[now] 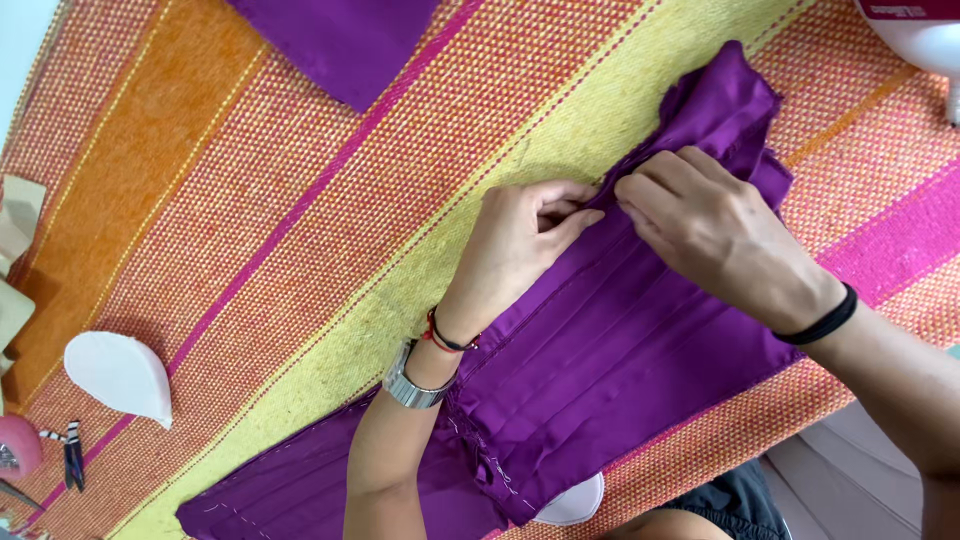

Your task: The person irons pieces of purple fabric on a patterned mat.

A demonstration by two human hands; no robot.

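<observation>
Pleated purple fabric (600,350) lay on the striped woven mat (300,230), its long axis running on a diagonal from the mat's near-left part up toward the far-right, pleat lines following that same diagonal. A basted seam with pale stitches crossed the fabric near the wearer's left forearm.

Both hands met on the fabric's upper half, along one pleat ridge. Left hand (520,250) came in from the near side, wrist bearing a metal watch (412,380) and a red-and-black cord bracelet (450,340); thumb and forefinger were pinched narrow on a fold of the fabric. Right hand (705,235) came in from the right, black band (825,320) at the wrist, fingers curled down and pressed close on the same fold, fingertips almost touching the left hand's. The pinch point sat on the ridge itself, so the fabric stretched away from the fingers both ways: the bunched far end just beyond the right knuckles, the long flat run back toward the wearer.

Neither hand was clearly nearer; both were in contact at the one spot.

Relative to the fabric: a second purple fabric piece (340,40) lay well apart toward the far left; a white teardrop-shaped pattern piece (120,375) and small snips (73,455) lay well left; a white sewing machine base (925,40) stood near beyond the far end.
</observation>
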